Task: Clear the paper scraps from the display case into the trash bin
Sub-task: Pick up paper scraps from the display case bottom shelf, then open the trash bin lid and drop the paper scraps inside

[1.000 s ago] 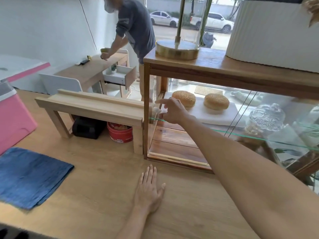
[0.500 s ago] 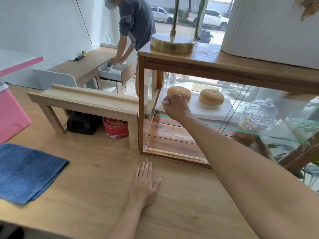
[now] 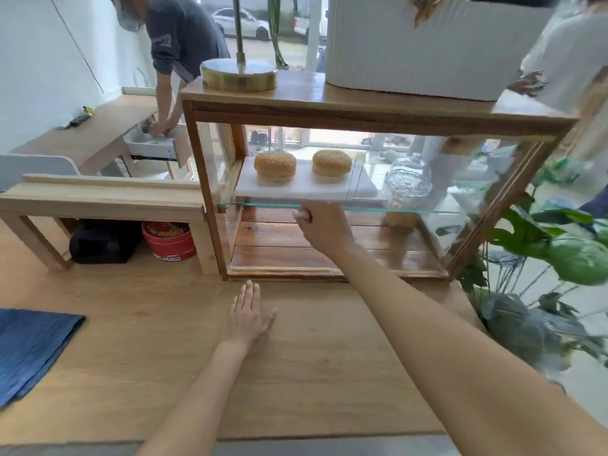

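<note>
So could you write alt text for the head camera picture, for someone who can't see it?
A person's right hand, closed on a white paper scrap, is at the open front of a wood-and-glass display case holding two buns. The left hand lies flat on the wooden table.
</note>
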`<state>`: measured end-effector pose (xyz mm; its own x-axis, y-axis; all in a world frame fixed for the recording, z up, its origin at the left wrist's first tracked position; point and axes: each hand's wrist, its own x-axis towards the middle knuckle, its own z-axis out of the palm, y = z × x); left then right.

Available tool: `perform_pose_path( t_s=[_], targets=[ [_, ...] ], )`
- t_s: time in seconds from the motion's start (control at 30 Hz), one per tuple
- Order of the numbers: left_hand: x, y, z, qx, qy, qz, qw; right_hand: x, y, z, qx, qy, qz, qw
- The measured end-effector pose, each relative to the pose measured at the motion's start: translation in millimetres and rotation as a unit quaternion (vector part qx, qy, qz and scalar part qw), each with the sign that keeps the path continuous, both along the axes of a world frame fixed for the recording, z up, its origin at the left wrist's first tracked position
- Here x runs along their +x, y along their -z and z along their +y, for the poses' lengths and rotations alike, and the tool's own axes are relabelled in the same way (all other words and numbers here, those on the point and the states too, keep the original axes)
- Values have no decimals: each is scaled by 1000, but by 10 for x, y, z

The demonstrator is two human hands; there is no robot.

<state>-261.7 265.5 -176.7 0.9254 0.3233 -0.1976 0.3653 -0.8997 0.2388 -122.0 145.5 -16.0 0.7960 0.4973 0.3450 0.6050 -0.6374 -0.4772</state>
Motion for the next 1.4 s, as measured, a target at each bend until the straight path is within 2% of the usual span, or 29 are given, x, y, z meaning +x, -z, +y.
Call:
perform_pose_path(
  t_s=[0.23,0.43,0.8,0.93,1.07,1.4],
  targets=[
    [89,-117,-600,-12,87,-2,996,-400,450,-1235,-44,123,33,991],
    [186,-242,-1322,7,198,-6,980,-787,681,-2378,-79,275,53,957],
    [257,-431,-3030,-4,362,-13,932,-1717,907,-4260,-97,485,140,858],
    [195,-426,-3627,-10,417,-18,909,-2020,953,-4808,-67,543,179,818],
    [190,-392,-4108,-16,477,-9,879,-2272,1048,-5235,-75,603,204,768],
    [593,-199,-4907,-9,567,-8,824,-2612,1283,-5810,-28,698,215,682]
  ],
)
